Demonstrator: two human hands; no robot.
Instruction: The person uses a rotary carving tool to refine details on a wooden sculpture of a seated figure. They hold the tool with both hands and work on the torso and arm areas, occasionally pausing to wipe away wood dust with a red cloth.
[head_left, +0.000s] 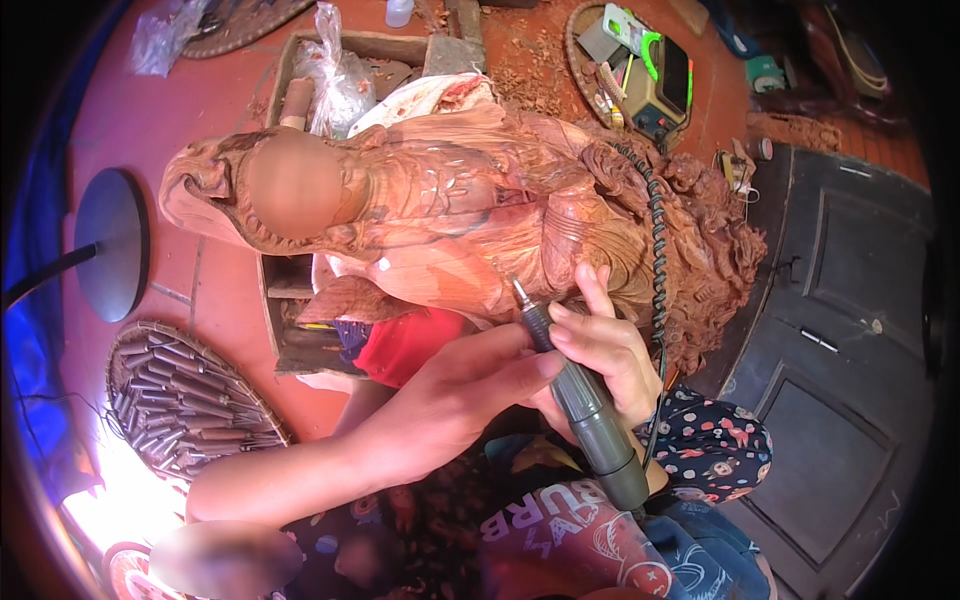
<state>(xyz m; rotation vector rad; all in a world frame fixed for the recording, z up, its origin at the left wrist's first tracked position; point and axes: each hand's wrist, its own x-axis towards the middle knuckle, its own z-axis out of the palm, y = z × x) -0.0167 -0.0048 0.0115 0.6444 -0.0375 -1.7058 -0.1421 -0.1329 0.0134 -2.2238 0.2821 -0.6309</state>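
Observation:
A dark grey rotary carving handpiece [590, 420] is held slantwise between my two hands, its thin metal tip [519, 288] pointing up and left. My left hand [450, 390] is closed on it from the left, the thumb pressed along its upper body. From the other side, my right hand [615, 360] wraps round it with the index finger raised. Just beyond the tip lies a large carved reddish wooden statue [430, 200] of a robed figure, head to the left. A black coiled cord [657, 240] crosses the statue and runs down beside my right hand.
A wooden crate [270, 305] sits beneath the statue, with red cloth [405, 350] near it. Left stand a basket of chisels [190, 400] and a round black base [112, 245]. A control box [660, 95] lies far right, above a dark panelled board [830, 350].

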